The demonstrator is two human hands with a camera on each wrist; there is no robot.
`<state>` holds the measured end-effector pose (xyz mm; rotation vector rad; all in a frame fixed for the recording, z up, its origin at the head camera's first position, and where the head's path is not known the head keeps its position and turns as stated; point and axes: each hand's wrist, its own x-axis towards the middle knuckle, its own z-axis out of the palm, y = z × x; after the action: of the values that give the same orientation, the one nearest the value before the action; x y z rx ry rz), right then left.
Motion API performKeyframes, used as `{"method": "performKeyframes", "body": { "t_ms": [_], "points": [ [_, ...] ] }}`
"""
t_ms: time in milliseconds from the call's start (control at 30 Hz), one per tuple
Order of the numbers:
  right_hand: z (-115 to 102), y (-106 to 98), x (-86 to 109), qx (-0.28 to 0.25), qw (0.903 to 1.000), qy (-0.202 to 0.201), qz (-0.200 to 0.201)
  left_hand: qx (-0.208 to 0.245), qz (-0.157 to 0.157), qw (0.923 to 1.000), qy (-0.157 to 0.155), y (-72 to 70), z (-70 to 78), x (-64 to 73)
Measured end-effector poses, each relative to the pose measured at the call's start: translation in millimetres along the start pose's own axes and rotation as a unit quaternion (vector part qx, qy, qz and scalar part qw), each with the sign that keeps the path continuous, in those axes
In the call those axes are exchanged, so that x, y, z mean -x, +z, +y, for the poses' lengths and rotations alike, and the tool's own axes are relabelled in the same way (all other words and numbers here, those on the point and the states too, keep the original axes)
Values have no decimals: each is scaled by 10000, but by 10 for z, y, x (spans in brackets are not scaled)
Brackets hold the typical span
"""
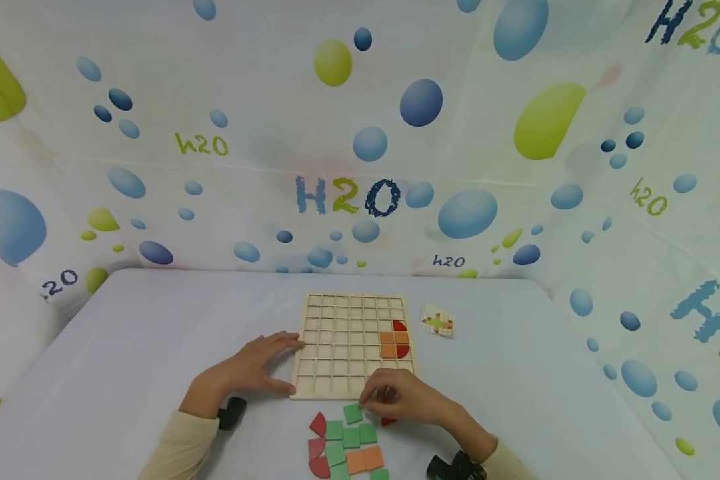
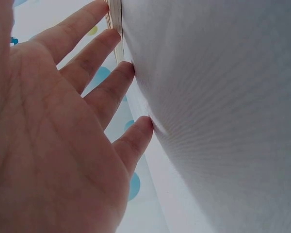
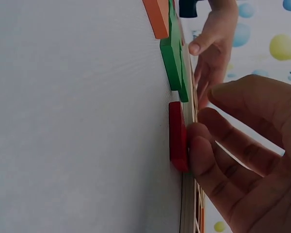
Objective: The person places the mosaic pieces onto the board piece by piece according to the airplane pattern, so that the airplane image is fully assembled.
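Observation:
A pale wooden grid board (image 1: 334, 368) lies on the table, bearing orange squares (image 1: 388, 350) and red rounded pieces (image 1: 402, 351) at its right side. My left hand (image 1: 243, 368) has its fingers spread, fingertips at the board's left edge; in the left wrist view the fingers (image 2: 104, 97) are nearly straight. Over the board's near edge hovers my right hand (image 1: 408, 397), fingers loosely bent, beside a green square tile (image 1: 353, 414). A red piece (image 3: 177, 138) lies partly under that hand. Thumb and fingers stand apart in the right wrist view, with nothing visible between them.
Loose green tiles (image 1: 351, 437), orange tiles (image 1: 373, 457) and red rounded pieces (image 1: 318, 425) lie in front of the board. A small printed pattern card (image 1: 438, 321) sits right of it. Behind the white table (image 1: 492, 360) hangs a dotted cloth (image 1: 264, 133).

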<state>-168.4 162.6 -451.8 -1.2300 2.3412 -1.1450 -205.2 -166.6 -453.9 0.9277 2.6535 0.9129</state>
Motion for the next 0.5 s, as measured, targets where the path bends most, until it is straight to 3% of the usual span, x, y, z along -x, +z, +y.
{"method": "performKeyframes", "body": {
  "t_ms": [167, 333, 500],
  "points": [
    [-5, -26, 24, 31, 9992, -215, -333, 72, 17, 9999, 96, -16, -14, -29],
    [9, 9, 32, -20, 9959, -529, -734, 106, -2, 9999, 4, -12, -7, -24],
    [-9, 43, 32, 130, 9926, -507, -1095, 151, -7, 9999, -15, -12, 14, 9]
  ]
}}
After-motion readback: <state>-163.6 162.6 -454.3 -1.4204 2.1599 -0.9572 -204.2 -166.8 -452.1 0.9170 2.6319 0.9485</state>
